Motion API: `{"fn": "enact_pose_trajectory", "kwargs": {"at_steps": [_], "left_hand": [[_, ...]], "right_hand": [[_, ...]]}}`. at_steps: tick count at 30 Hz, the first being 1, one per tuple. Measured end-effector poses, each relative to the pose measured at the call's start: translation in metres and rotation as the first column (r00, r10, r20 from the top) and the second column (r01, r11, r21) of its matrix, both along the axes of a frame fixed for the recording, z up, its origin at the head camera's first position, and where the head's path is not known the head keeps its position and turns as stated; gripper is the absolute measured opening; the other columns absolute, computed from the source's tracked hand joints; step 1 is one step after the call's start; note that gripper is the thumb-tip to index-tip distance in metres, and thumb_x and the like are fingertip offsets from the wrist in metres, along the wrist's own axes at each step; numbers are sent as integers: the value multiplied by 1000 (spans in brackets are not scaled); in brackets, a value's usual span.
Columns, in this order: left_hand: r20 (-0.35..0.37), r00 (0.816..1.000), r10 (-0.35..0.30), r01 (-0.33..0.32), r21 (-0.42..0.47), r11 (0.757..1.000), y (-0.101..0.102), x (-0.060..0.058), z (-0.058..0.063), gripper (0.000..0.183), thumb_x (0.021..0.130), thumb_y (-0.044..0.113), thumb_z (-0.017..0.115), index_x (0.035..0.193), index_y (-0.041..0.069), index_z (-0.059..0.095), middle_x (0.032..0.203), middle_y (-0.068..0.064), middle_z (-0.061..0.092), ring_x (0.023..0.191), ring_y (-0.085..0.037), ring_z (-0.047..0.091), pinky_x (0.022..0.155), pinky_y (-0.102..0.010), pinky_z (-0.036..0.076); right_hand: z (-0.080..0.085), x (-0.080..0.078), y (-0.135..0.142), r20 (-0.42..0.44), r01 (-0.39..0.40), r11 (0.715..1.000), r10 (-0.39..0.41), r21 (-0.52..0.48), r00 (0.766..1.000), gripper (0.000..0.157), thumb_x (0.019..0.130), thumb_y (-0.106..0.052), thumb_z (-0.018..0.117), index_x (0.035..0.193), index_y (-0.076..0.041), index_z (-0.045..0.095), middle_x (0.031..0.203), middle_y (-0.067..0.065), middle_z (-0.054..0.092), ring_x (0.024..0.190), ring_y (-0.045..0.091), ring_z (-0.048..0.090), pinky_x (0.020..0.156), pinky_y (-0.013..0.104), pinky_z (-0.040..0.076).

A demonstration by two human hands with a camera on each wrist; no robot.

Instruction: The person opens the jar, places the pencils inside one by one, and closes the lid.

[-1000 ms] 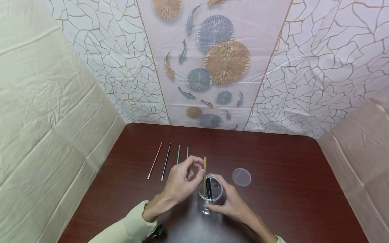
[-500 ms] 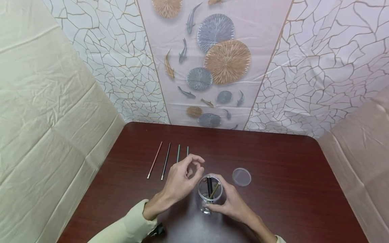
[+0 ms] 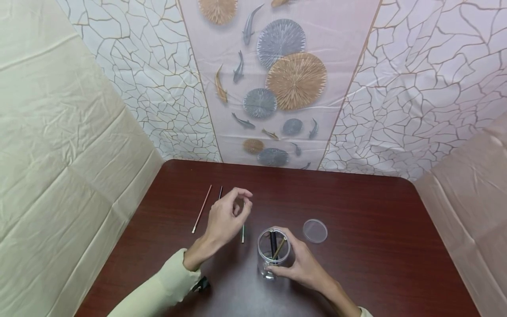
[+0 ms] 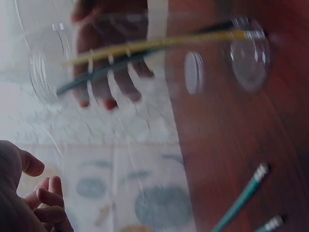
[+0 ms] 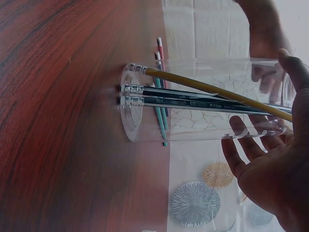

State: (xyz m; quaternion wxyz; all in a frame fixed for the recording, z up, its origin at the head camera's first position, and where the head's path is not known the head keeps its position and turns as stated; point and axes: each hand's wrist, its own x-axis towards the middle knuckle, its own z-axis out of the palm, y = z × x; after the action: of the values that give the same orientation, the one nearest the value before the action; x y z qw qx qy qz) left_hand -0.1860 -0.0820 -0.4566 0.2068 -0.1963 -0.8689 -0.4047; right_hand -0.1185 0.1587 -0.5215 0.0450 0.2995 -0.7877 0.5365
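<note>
My right hand grips a clear plastic jar that stands upright on the table. Inside it lean a yellow pencil and two dark pencils, eraser ends down in the right wrist view. My left hand hovers left of the jar, holding nothing, its fingers loosely bent and the thumb near the index finger. Beneath it lies a green pencil, partly covered by the hand in the head view; two green pencils show in the left wrist view. A black pencil is mostly hidden behind that hand.
A red pencil lies farther left on the dark red wooden table. Right of the jar a round clear lid lies flat. Patterned cloth hangs along the table's back edge, with plain cloth at both sides.
The yellow pencil left my left hand and dropped into the jar, tilting to the right. My left hand then moved left and away over the green pencils. The right hand kept its hold.
</note>
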Motion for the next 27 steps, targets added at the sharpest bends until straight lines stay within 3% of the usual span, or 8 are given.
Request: {"fn": "enact_pose_trajectory", "kwargs": {"at_steps": [11, 16, 19, 23, 27], "left_hand": [[17, 984, 177, -175, -82, 981, -31, -30, -21, 21, 95, 18, 74, 115, 20, 72, 92, 12, 67, 65, -7, 53, 57, -36, 46], [46, 966, 255, -246, -149, 958, -43, -42, -33, 23, 96, 20, 72, 119, 21, 71, 98, 10, 69, 67, -12, 57, 58, -41, 49], [62, 956, 287, -271, -192, 943, -51, -50, -41, 24, 97, 21, 73, 120, 19, 70, 102, 8, 69, 71, -17, 61, 59, -43, 51], [90, 940, 330, -300, -246, 922, -62, -59, -56, 26, 97, 23, 73, 122, 16, 70, 103, 5, 69, 77, -23, 66, 60, -45, 52], [120, 917, 381, -332, -301, 894, -74, -68, -71, 29, 97, 24, 73, 124, 15, 69, 104, 1, 68, 80, -31, 68, 63, -50, 53]], "right_hand": [[1, 0, 0, -36, -16, 1000, 16, -7, 999, 84, 77, -19, 98, 148, -14, 52, 134, 11, 68, 121, 25, 66, 110, 35, 48], [-1, -1, 0, -53, -7, 1000, 7, 3, 999, 86, 75, -18, 99, 148, -14, 52, 134, 9, 68, 120, 22, 66, 109, 38, 49], [-1, 0, 0, -52, -5, 1000, 5, 4, 999, 87, 75, -18, 99, 148, -14, 52, 134, 9, 68, 120, 20, 66, 110, 34, 48], [-1, 0, 0, -43, -9, 1000, 9, 0, 999, 85, 76, -19, 98, 148, -14, 52, 135, 9, 68, 121, 20, 66, 111, 28, 45], [1, 0, 0, -38, -11, 1000, 11, -1, 999, 84, 77, -20, 98, 147, -15, 52, 134, 8, 68, 121, 22, 66, 112, 30, 45]]}}
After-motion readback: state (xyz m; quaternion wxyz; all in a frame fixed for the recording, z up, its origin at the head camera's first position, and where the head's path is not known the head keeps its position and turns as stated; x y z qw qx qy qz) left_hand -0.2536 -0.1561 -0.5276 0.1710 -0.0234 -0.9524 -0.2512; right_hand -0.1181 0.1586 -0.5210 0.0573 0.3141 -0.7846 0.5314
